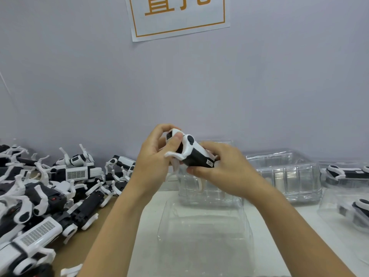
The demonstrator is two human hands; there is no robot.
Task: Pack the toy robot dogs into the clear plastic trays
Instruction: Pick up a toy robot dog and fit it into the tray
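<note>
Toy robot dog point(192, 151), black and white, held up in both hands above the worktop point(143, 226), centre of view, in front of the pale wall point(79, 76). Left hand point(157, 154) curled round its head end, thumb pressed on the white shell. Right hand point(221, 168) grips the black body end from below and the side, fingers wrapped, small label showing near the fingertips. One white leg hangs down between the hands. Empty clear plastic tray point(203, 232) lies on the worktop directly below the hands, nearest the camera. Second clear tray point(209, 194) just behind it, partly hidden by the right hand. More clear trays point(287, 174) to the right by the wall. Far-right trays point(345, 176) already have dogs in them. Pile of loose robot dogs point(50, 192) heaped on the left on brown cardboard point(79, 250), legs sticking up. Paper sign point(177, 15) with orange border on the wall, top centre.
</note>
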